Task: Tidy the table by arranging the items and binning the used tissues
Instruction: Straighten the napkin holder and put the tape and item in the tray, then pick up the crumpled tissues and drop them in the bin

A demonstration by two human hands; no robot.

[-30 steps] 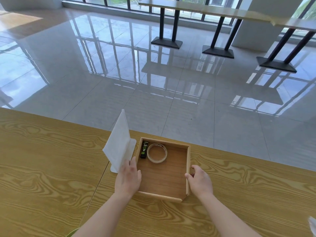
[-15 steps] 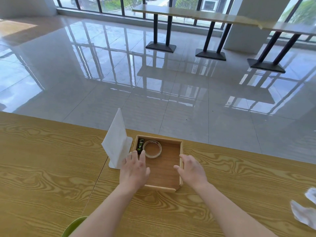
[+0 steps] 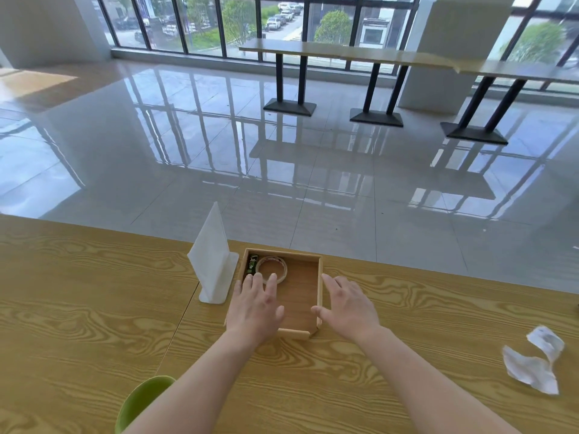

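A shallow wooden tray [image 3: 319, 277] sits near the table's far edge. Inside it lie a roll of clear tape [image 3: 272, 268] and a small black-and-green lighter [image 3: 252, 264] in the far left corner. My left hand [image 3: 255, 305] hovers over the tray's left side, fingers spread, fingertips at the tape. My right hand [image 3: 347, 306] is open beside the tray's right wall, thumb at its near corner. A white napkin holder [image 3: 213, 261] with upright napkins stands just left of the tray. A crumpled used tissue [image 3: 532, 360] lies at the right.
The wooden table [image 3: 78, 308] ends just beyond the tray, with glossy tiled floor past it. A green round container rim [image 3: 141, 399] shows at the bottom left by my left forearm. Long tables on black legs stand far off by the windows.
Both hands let go of the tray's sides and opened; the left moved over the tray toward the tape. The view tilted up, bringing the tissue and green rim into view.
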